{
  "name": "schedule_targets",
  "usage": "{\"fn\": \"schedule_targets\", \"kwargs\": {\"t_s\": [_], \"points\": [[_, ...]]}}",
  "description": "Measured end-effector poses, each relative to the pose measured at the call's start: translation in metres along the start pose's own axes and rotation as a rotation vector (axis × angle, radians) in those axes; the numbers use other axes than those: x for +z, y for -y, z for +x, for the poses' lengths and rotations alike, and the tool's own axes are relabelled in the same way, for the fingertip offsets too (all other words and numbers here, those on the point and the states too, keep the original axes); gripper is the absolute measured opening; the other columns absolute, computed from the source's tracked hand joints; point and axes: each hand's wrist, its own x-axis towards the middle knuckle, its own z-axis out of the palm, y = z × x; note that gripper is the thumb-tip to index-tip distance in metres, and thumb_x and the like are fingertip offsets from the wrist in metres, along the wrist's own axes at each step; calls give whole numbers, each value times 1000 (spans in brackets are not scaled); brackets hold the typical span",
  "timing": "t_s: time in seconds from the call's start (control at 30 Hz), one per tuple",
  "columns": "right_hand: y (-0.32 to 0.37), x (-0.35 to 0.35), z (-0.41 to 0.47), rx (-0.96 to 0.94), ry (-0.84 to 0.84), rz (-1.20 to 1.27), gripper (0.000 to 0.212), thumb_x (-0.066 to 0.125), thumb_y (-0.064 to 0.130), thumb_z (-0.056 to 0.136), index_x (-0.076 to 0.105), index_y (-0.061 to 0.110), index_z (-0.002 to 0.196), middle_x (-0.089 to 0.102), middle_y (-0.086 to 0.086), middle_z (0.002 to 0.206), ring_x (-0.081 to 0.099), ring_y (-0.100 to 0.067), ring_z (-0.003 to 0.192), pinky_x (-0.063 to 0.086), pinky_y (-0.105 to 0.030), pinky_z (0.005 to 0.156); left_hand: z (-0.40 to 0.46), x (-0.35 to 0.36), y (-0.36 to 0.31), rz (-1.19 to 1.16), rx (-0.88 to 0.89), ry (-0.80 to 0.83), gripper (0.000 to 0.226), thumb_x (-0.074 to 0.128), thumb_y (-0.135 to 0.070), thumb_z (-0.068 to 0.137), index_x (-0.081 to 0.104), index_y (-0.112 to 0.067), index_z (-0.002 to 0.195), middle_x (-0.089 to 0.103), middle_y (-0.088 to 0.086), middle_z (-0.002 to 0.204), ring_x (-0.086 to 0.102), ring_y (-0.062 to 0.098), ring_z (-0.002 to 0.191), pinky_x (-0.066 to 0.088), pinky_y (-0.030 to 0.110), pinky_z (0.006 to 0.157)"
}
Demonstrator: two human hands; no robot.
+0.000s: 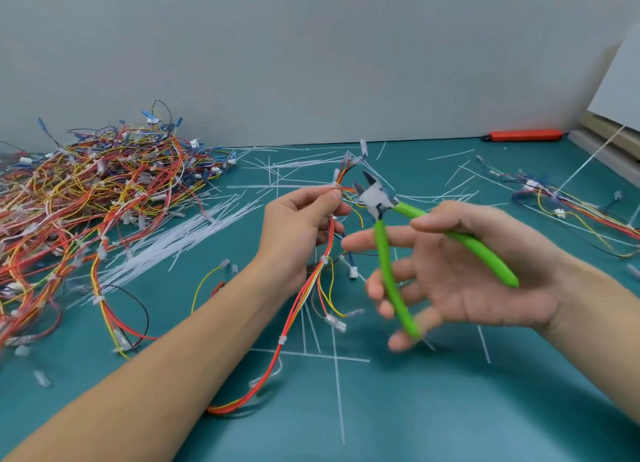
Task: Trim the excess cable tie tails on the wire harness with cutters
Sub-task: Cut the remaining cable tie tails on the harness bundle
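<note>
A green mat (450, 409) strewn with cut white tie tails, and trimming under way.

Above the mat the left hand (298, 226) pinches the limp, light harness (304, 288) near a tie; the right hand (460, 271), fingers loosely spread, holds the cutters (372, 193) with blades parted just beside it.

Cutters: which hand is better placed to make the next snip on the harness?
Right. The right hand already holds the green-handled cutters, their blades open beside the wire harness, which the left hand pinches.
</note>
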Motion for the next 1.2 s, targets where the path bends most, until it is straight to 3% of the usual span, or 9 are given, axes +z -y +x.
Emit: {"fn": "schedule_targets", "kwargs": {"t_s": [0.07,0.13,0.2,0.4,0.73,0.97,1.2], "points": [[-5,4,4,56,54,29,62,45,41,102,37,19,160,54,-20,118,51,-37,108,41,-71,103,-2,3,2,-13,4,10,15,73,-11,92,80,-19,82,72,6,71,61,14,51,45,19,46],[-6,8,8,73,49,27,61,43,45,102,39,22,158,54,-17,114,53,-33,101,53,-58,88,-4,4,2,-23,12,29,17,74,-11,90,82,-20,79,70,6,67,61,13,50,45,19,46],[-5,10,11,65,22,28,62,40,49,102,41,22,157,56,-16,112,55,-30,96,54,-44,75,-5,6,2,-40,19,48,16,74,-10,90,82,-20,79,69,4,64,60,12,49,45,18,46],[-3,7,10,83,1,89,68,41,51,102,35,14,159,58,-16,109,56,-31,91,51,-30,56,-11,9,0,11,72,77,15,75,-12,89,83,-22,81,71,1,65,64,11,52,43,17,46],[-3,4,10,30,-17,95,71,46,50,100,34,13,159,57,-15,106,56,-29,86,45,-26,52,-13,9,0,53,133,93,9,74,-3,87,80,-9,89,76,5,74,65,12,56,51,19,54],[-4,0,10,7,-21,86,70,47,50,100,38,10,157,57,-15,104,55,-27,83,37,-26,53,-16,11,-1,80,157,141,4,79,-15,78,82,-17,80,77,14,80,69,16,65,55,24,62],[-7,-4,12,-13,-12,92,61,54,47,98,52,12,147,59,-15,106,54,-28,81,39,-26,52,-17,11,-4,125,214,153,23,76,-2,84,80,-22,71,73,0,67,64,9,54,51,19,55]]}}
